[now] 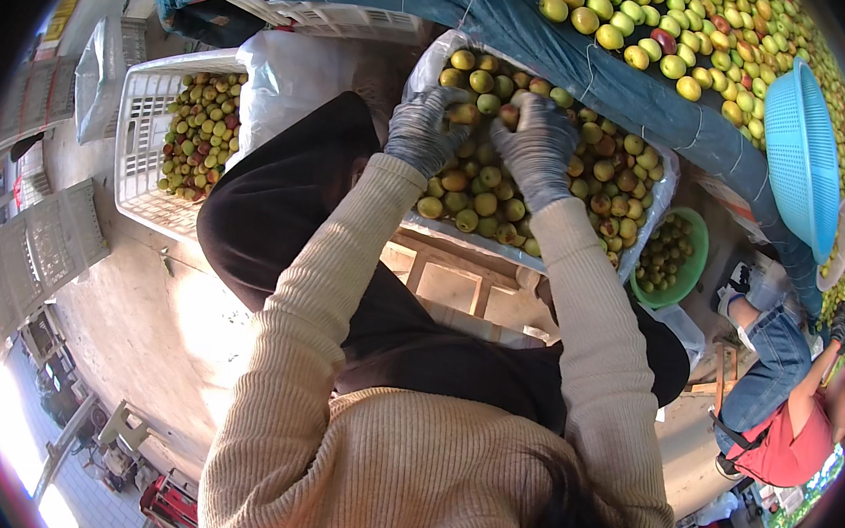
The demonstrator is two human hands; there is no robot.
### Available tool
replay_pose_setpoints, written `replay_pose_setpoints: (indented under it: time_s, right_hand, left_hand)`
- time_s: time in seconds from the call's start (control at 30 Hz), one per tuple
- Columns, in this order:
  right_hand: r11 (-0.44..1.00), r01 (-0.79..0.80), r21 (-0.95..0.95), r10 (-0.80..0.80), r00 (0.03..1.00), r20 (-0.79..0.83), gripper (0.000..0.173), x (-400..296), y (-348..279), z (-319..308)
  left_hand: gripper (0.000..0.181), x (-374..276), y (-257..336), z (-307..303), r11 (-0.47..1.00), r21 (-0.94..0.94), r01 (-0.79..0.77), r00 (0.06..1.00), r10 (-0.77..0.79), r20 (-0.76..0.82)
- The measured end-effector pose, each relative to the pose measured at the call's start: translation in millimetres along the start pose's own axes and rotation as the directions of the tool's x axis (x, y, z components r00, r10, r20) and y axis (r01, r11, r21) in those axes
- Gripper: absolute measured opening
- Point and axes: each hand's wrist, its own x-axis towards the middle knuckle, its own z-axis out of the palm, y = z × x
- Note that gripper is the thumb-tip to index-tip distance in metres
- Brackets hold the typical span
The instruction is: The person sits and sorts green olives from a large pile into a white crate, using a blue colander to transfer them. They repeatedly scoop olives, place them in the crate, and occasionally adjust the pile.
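Note:
Both my hands wear grey striped gloves and reach into a plastic-lined crate (434, 65) full of small round green and reddish-brown fruits (486, 202). My left hand (425, 130) is at the crate's left part, its fingers curled around a yellow-brown fruit (463, 114). My right hand (536, 146) lies a little to the right, over the middle of the crate, with its thumb and fingertips at a reddish fruit (508, 115); whether it grips that fruit I cannot tell. More fruits lie between the two hands and below them.
A white plastic crate (135, 152) of fruits stands at left. At right are a green basin (698, 259) of fruits and a seated co-worker in a red top (781, 453). A blue cloth edge (620, 109) borders a fruit-covered surface holding a blue colander (799, 163). A wooden frame (482, 297) is beneath my crate.

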Motion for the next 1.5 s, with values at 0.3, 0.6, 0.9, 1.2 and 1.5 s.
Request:
replay_pose_setpoints:
  time_s: [0.3,0.6,0.9,1.2,1.5]
  right_hand:
    - [0.932,0.19,0.31,-0.143,0.975,-0.168,0.035,0,-5,19]
    - [0.913,0.369,0.175,-0.293,0.89,-0.349,0.04,-11,-4,22]
    - [0.904,0.03,0.427,0.138,0.923,-0.358,0.028,-75,102,-11]
    - [0.85,-0.062,0.523,0.256,0.916,-0.307,0.025,-116,112,-2]
    - [0.584,-0.097,0.806,0.49,0.833,-0.255,0.023,-133,147,9]
  left_hand:
    - [0.04,-4,-41,14,0.845,-0.486,0.224,0.928,-0.338,-0.16]
    - [0.028,-23,-45,-1,0.943,-0.303,0.139,0.985,-0.162,-0.054]
    - [0.029,-12,-53,9,0.983,0.13,-0.132,0.985,0.145,-0.096]
    - [0.029,-23,19,34,0.906,0.124,-0.406,0.914,0.404,0.036]
    - [0.063,-25,68,83,0.747,0.516,-0.419,0.904,0.289,0.316]
